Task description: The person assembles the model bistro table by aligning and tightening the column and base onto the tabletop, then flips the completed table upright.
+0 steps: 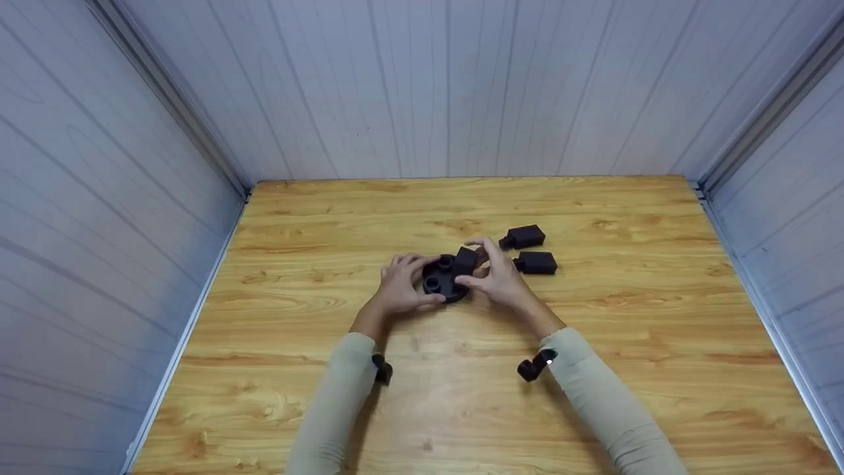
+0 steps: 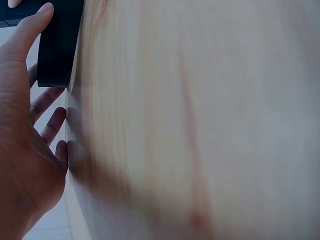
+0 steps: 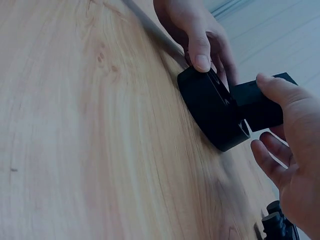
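A round black base (image 1: 444, 276) with raised ring-shaped sockets lies on the table. My left hand (image 1: 400, 287) grips its left side, thumb at the near edge and fingers at the far edge. My right hand (image 1: 502, 282) pinches a black rectangular block (image 1: 465, 260) between thumb and fingers over the base's right part. In the right wrist view the block (image 3: 260, 104) stands out from the top of the base (image 3: 207, 110); how deep its lower end sits is hidden. The left wrist view shows my thumb on the base's dark side wall (image 2: 57, 57).
Two more black blocks with narrow stem ends, a farther one (image 1: 526, 236) and a nearer one (image 1: 537, 262), lie just right of my right hand. Pale panel walls (image 1: 422, 92) enclose the wooden table (image 1: 422, 409) at the back and both sides.
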Demonstrator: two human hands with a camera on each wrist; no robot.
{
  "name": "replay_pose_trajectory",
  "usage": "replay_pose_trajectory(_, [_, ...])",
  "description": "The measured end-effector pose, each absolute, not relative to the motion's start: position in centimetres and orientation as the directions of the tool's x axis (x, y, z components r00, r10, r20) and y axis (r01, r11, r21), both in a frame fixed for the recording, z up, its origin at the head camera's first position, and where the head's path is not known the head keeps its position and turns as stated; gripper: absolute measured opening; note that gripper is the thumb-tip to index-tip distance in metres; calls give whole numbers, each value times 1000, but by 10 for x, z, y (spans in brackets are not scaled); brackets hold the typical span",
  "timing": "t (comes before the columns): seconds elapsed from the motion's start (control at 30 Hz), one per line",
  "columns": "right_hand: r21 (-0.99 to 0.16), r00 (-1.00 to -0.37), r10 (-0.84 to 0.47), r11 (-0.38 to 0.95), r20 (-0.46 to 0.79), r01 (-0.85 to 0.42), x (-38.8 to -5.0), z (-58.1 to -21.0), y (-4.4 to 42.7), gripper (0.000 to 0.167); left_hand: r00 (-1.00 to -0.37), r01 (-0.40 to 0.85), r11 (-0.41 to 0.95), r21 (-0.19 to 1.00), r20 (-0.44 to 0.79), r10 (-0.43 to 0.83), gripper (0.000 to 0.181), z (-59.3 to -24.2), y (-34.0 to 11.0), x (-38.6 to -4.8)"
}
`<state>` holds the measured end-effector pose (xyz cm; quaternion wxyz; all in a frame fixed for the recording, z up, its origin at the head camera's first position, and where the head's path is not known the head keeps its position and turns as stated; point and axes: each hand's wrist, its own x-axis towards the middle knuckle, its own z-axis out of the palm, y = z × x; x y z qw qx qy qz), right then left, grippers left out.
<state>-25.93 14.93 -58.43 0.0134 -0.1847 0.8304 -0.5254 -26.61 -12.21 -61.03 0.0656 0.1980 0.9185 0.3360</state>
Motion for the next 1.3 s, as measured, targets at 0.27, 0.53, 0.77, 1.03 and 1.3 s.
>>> replay_pose_trajectory(0.27, [-957,-872,-460,136,167,-255,-264,-580,163,60,-912,323,695,642,15,410,88,-611,-122,-267])
replay_pose_trajectory(0.53, [-960,-869,-472,144,147,-241,-267,-580,164,45,-913,322,697,641,15,408,89,-610,-122,-268])
replay_pose_trajectory(0.77, [-962,-891,-430,151,144,-229,-265,-583,162,42,-911,322,694,644,13,411,90,-611,-123,-268])
replay_pose_trajectory(1.03, [-948,-914,-358,175,190,-266,-261,-590,155,42,-907,332,681,653,22,421,88,-611,-123,-267])
replay_pose_trajectory(1.3, [-917,-883,-421,234,205,-325,-255,-591,159,61,-908,331,681,654,25,418,87,-611,-123,-267])
